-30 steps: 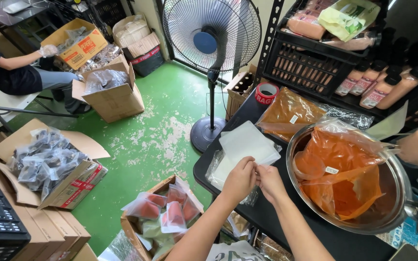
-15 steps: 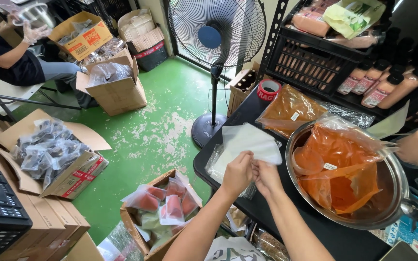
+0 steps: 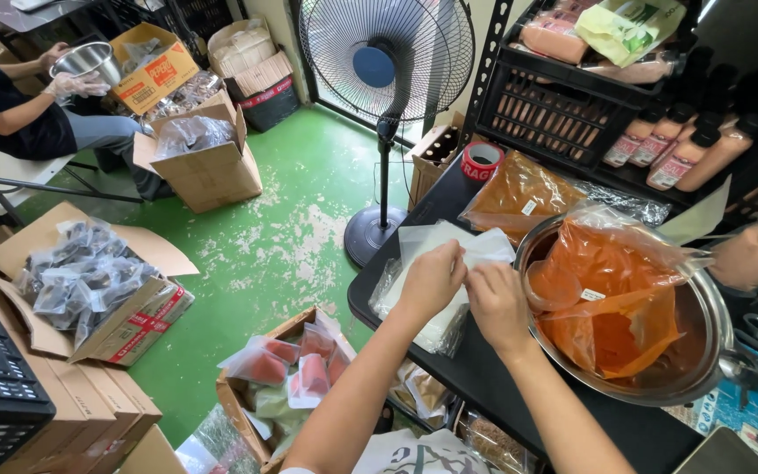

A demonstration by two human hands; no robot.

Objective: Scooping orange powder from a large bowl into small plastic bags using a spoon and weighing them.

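My left hand (image 3: 432,281) and my right hand (image 3: 497,303) meet over a stack of clear plastic bags (image 3: 427,254) on the black table (image 3: 484,377). Both hands pinch the top bag near its right edge. Just to the right stands a large steel bowl (image 3: 704,351) holding an open plastic bag of orange-red powder (image 3: 611,290) with a clear scoop in it.
A standing fan (image 3: 385,70) rises behind the table. A roll of red tape (image 3: 482,161) and a sealed brown bag (image 3: 519,193) lie at the table's back. Cardboard boxes of filled packets (image 3: 287,377) sit on the green floor. A seated person (image 3: 19,105) at far left holds a metal bowl.
My hands have stayed on the bag stack, shifting slightly right. The seated person at the left has picked up a metal bowl.
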